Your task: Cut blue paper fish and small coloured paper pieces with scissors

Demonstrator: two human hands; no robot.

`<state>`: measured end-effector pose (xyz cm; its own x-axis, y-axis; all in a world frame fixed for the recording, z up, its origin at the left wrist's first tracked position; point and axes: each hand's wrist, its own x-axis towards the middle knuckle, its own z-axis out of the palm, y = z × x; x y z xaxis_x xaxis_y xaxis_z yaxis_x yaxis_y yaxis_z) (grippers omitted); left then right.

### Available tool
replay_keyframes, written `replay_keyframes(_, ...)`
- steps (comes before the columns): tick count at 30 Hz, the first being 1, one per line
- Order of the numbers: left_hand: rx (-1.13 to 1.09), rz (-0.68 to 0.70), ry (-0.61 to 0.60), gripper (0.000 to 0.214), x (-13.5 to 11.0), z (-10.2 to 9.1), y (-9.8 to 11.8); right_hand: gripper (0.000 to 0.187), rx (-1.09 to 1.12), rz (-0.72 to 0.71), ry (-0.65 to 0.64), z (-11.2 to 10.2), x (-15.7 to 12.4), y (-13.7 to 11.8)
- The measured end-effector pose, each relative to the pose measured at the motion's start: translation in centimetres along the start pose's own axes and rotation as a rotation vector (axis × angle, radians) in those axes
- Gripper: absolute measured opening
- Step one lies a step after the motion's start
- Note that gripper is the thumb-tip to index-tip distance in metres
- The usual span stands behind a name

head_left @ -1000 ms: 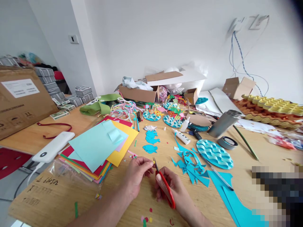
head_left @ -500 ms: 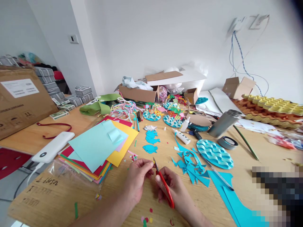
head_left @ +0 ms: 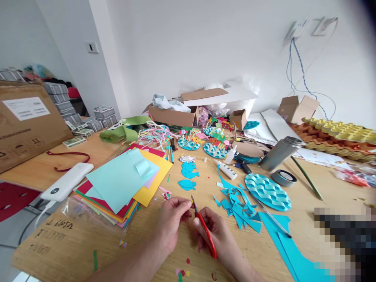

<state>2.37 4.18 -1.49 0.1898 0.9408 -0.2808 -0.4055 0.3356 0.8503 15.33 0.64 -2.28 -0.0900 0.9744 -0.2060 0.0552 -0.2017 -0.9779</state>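
Note:
My right hand [head_left: 212,230] is closed around the red handles of a pair of scissors [head_left: 208,234], whose narrow blades point away from me. Just left of the blades, my left hand [head_left: 173,217] pinches thumb against fingers; a tiny yellow paper piece [head_left: 192,201] shows at the fingertips, its shape too small to tell. Beyond both hands, blue paper fish [head_left: 187,185] lie in a column below a white fish cutout [head_left: 187,158]. A heap of blue paper scraps [head_left: 238,207] is to the right of my right hand.
Stacked coloured paper [head_left: 117,184] and a white power bank [head_left: 67,181] lie left. To the right are a wavy blue paper disc [head_left: 267,191], a pen [head_left: 273,220], glue bottles [head_left: 227,169], grey tape [head_left: 284,178] and a metal flask [head_left: 279,154]. A pixelated patch covers the lower right.

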Motion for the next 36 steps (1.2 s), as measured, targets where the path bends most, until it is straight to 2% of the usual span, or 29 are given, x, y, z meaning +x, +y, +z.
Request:
replay_keyframes(27, -0.014, -0.007, 0.005, 0.011, 0.08, 0.01, 0.0, 0.054, -0.038, 0.012, 0.008, 0.06, 0.03, 0.01)
replay_keyframes(36, -0.027, -0.055, -0.041, 0.013, 0.18, 0.04, 0.33, 0.054, -0.004, 0.017, 0.007, 0.14, 0.0, 0.05)
